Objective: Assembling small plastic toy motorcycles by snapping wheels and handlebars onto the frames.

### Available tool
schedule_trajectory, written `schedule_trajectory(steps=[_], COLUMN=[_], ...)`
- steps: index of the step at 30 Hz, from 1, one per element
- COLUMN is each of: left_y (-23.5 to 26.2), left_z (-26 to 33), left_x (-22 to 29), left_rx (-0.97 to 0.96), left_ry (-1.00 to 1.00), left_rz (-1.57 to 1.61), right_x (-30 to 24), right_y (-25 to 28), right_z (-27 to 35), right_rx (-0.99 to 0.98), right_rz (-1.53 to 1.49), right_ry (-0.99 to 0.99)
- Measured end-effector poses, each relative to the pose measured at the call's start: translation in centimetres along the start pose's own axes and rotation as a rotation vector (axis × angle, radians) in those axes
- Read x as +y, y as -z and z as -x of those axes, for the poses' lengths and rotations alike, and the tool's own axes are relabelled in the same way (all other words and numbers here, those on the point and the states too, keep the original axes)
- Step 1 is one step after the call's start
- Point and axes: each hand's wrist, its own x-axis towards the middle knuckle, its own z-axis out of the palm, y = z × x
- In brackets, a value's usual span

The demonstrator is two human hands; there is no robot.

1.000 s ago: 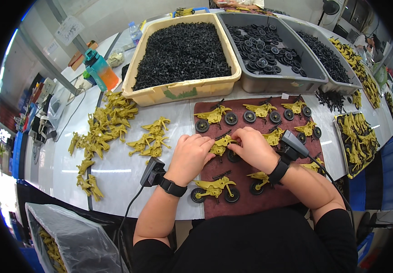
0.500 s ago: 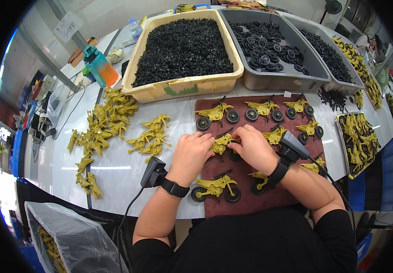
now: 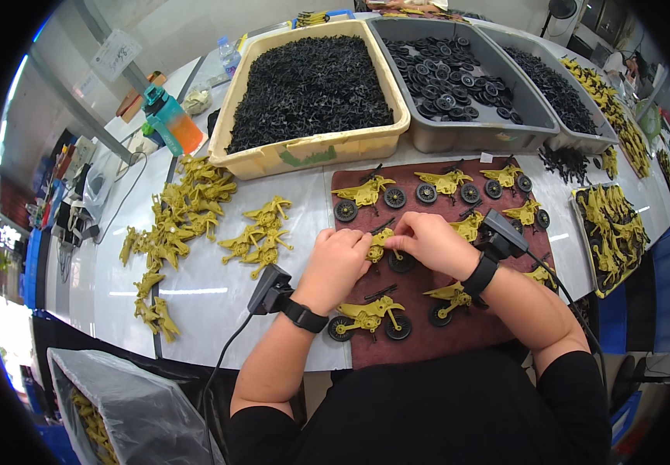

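Note:
My left hand and my right hand meet over the maroon cloth, closed on a yellow toy motorcycle body between them. The right thumb and forefinger pinch at its right end, while my left fingers wrap its left side and hide part of it. A black wheel lies just under the right fingertips. Around my hands are several similar toy motorcycles with black wheels, one of them a yellow motorcycle nearer to me. Behind it rests a thin black part.
Loose yellow bodies are heaped on the white table at left. At the back stand a cream tub of small black parts, a grey tub of wheels and another grey tub. A filled tray sits right, a bottle at back left.
The left fingers have curled in and shifted slightly nearer to me. The right thumb and forefinger have moved closer onto the yellow body. The whole view has shifted a little.

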Motion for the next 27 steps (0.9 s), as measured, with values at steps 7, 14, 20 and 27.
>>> schedule_trajectory(steps=[7, 14, 20, 27], left_y=[3.6, 3.7, 2.6, 2.9], left_z=[0.0, 0.2, 0.1, 0.5], left_x=[1.1, 2.7, 3.1, 3.1], left_rx=[-0.064, -0.020, 0.271, 0.309], left_ry=[0.034, -0.008, -0.077, -0.197], left_rz=[0.661, 0.709, 0.461, 0.477], right_x=[-0.6, -2.2, -2.5, -3.4], right_y=[3.4, 1.7, 1.9, 1.9], right_z=[2.3, 4.5, 4.9, 6.1], right_rx=[0.021, 0.105, 0.121, 0.119], right_rz=[-0.338, -0.416, -0.322, -0.359], right_ry=[0.394, 0.289, 0.361, 0.294])
